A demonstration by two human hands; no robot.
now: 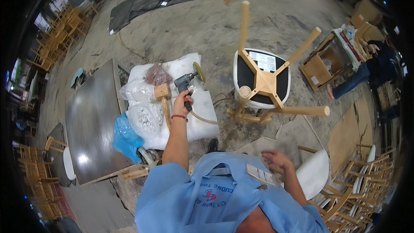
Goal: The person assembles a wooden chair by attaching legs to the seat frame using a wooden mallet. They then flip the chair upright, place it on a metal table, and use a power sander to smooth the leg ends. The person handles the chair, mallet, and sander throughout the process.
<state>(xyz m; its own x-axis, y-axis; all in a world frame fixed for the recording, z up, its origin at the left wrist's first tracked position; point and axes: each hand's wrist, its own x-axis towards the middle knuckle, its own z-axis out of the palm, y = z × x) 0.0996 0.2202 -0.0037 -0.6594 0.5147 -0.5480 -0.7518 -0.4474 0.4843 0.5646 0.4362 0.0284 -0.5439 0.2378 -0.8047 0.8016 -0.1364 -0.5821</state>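
Note:
My left hand [182,102] is wrapped round the handle of a dark air-powered sander [186,80] with a round yellowish disc. The tool is raised over a white padded surface, and an air hose trails from its grip. Just left of that hand lies a wooden mallet [162,92]. Close to my body on the right, my right hand [276,159] is empty, its fingers loosely bent and apart. Beyond it an upturned wooden chair [265,80] rests with its legs up. Its dark seat underside carries a white label [262,61].
Left of the padding stands a dark flat board [92,125]. Clear plastic bags [145,118] and a blue bag [126,134] lie on the padding. At right, a person [374,70] works beside a cardboard box [321,67]. Stacked chairs [353,194] fill the lower right.

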